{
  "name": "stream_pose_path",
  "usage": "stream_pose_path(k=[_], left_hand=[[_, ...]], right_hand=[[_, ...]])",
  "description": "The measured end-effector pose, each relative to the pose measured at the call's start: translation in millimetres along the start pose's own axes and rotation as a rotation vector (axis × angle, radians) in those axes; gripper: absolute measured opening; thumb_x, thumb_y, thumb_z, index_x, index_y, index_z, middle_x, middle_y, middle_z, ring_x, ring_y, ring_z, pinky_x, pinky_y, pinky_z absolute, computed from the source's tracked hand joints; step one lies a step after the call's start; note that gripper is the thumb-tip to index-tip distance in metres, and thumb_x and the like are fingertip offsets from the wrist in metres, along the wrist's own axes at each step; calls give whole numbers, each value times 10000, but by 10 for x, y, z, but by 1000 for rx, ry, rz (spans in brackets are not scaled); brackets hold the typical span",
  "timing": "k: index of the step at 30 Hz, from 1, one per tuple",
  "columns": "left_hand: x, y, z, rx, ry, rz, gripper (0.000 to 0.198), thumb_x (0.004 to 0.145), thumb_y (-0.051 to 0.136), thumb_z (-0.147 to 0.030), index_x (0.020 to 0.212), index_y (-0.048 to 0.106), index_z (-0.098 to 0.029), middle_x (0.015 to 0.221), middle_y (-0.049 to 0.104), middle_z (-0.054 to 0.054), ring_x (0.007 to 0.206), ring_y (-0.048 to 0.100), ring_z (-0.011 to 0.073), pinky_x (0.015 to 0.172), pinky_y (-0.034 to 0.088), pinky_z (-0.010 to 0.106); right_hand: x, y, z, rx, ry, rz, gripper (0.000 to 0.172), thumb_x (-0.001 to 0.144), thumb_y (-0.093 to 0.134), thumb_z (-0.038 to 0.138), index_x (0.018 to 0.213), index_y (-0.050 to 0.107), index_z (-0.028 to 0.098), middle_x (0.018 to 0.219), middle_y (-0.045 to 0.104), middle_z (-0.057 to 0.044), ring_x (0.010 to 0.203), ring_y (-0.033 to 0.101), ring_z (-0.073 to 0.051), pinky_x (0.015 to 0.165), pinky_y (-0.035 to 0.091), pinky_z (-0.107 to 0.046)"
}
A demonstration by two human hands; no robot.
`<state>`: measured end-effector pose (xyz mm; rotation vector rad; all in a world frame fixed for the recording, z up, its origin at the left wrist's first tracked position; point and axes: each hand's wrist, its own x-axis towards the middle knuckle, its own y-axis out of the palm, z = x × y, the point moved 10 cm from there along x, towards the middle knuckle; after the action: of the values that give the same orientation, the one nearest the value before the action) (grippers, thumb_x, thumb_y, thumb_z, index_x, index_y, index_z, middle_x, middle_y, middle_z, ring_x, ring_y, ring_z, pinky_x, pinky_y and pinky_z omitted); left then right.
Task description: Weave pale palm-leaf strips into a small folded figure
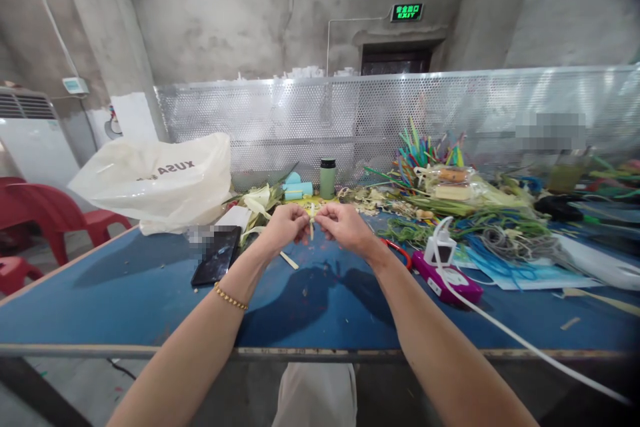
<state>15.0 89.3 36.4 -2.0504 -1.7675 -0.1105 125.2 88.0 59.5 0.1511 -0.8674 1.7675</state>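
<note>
Both my hands meet above the middle of the blue table [165, 307]. Between their fingertips is a small pale strip of leaf or straw [312, 228], held upright with a short crosspiece. My left hand [289, 223] pinches it from one side, fingers curled. My right hand [345, 221] pinches it from the other side. How the piece is folded or knotted is too small to tell. Below the hands a loose pale strip [289, 260] lies on the table. Beyond them stands a green bottle with a black lid [327, 180].
A phone [217, 257] and a large white plastic bag [165, 180] lie at left. To the right are a purple power strip [447, 280] with a white charger [441, 250], its cord crossing the table edge, and heaped green and grey cords [500, 240]. A perforated metal screen [280, 127] stands behind.
</note>
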Motion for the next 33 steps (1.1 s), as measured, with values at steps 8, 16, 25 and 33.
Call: stream_pose_path(k=[8, 16, 25, 33], left_hand=[[-32, 27, -38, -180, -33, 25, 165, 810, 616, -205, 701, 529, -119, 627, 657, 47, 425, 596, 106, 400, 353, 186], [-17, 54, -14, -177, -39, 72, 175, 806, 642, -231, 725, 551, -104, 690, 698, 92, 464, 632, 130, 420, 382, 196], [-33, 53, -68, -222, -28, 60, 13, 789, 561, -109, 796, 551, -114, 663, 695, 81, 487, 640, 140, 444, 382, 200], [-49, 133, -97, -319, -11, 108, 152, 726, 598, -127, 866, 650, -95, 668, 674, 57, 467, 612, 109, 438, 356, 193]], right_hand=[[-8, -5, 14, 52, 9, 15, 85, 744, 572, 223, 766, 607, 149, 566, 581, 10, 453, 509, -94, 456, 412, -217], [5, -60, 112, -217, -113, -80, 96, 741, 530, 178, 732, 623, 156, 613, 628, -15, 561, 539, -124, 557, 396, -232], [6, -89, 6, -104, -44, -137, 84, 765, 503, 211, 777, 573, 168, 570, 594, 7, 469, 518, -110, 478, 407, -225], [-19, -14, 38, 170, 8, -128, 90, 772, 512, 259, 773, 533, 171, 547, 576, 26, 387, 472, -84, 394, 412, -211]])
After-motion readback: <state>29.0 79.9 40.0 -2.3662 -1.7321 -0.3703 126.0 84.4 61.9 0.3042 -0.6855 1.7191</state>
